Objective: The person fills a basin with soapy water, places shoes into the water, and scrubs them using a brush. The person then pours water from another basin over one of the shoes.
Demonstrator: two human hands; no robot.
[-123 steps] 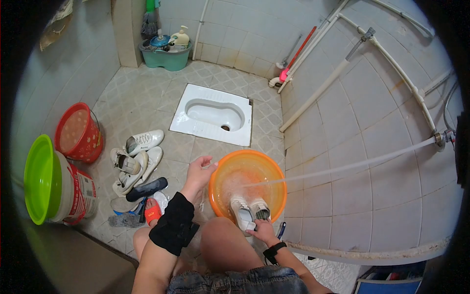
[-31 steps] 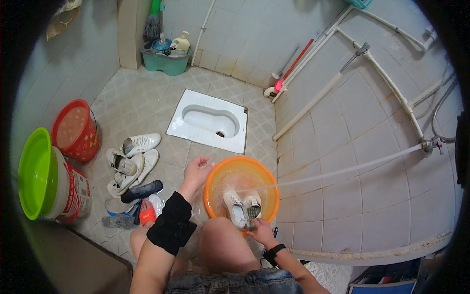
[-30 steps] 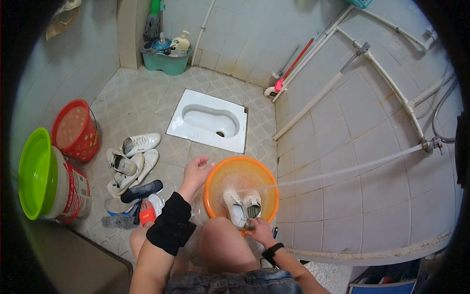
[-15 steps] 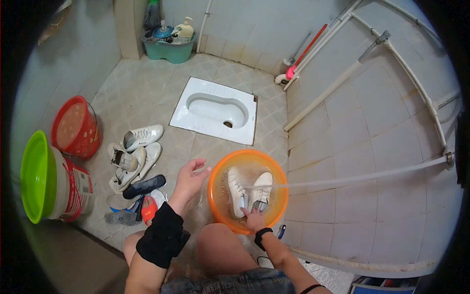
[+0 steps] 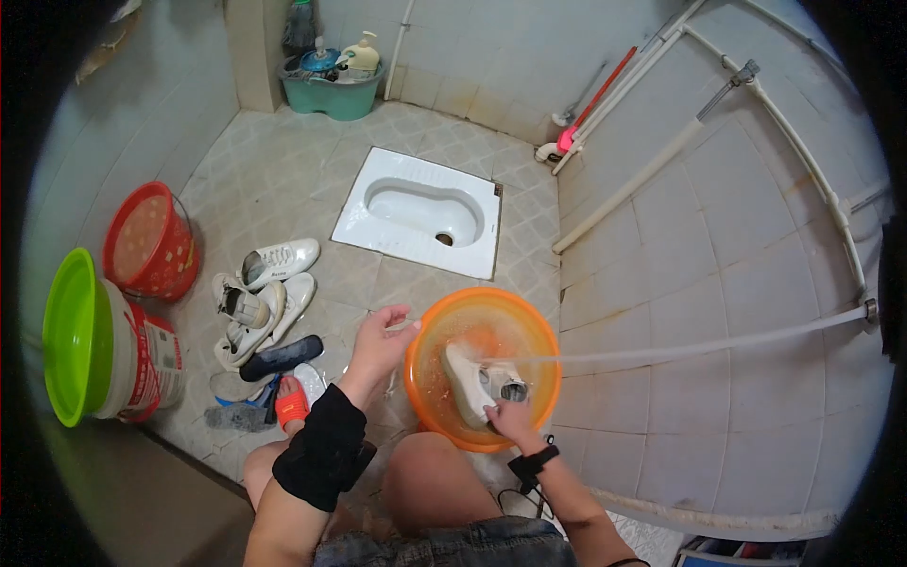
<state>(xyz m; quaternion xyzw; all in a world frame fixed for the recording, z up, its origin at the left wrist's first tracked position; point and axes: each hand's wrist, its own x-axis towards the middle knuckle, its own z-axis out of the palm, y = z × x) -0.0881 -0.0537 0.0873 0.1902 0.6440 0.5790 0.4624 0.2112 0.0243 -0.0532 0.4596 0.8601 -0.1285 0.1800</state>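
My right hand (image 5: 513,420) is closed on the heel end of a white shoe (image 5: 463,386), which is tipped onto its side in an orange basin (image 5: 413,376). A second white shoe (image 5: 512,374) lies beside it, partly hidden behind the held one. A stream of water (image 5: 680,353) from the wall tap (image 5: 869,311) shoots across into the basin and meets the shoes. My left hand (image 5: 380,342), empty with its fingers apart, hovers just off the basin's left rim. Black bands circle both forearms.
More white shoes (image 5: 283,262), dark insoles (image 5: 282,358) and a grey brush-like piece (image 5: 241,418) lie on the tiles to the left. Beyond stand a red bucket (image 5: 156,269) and a green basin (image 5: 76,340). A squat toilet (image 5: 354,231) is set ahead; a teal tub (image 5: 331,99) stands behind.
My right hand has taken hold of the left shoe's heel and turned the shoe onto its side under the water. My left hand has hardly moved.
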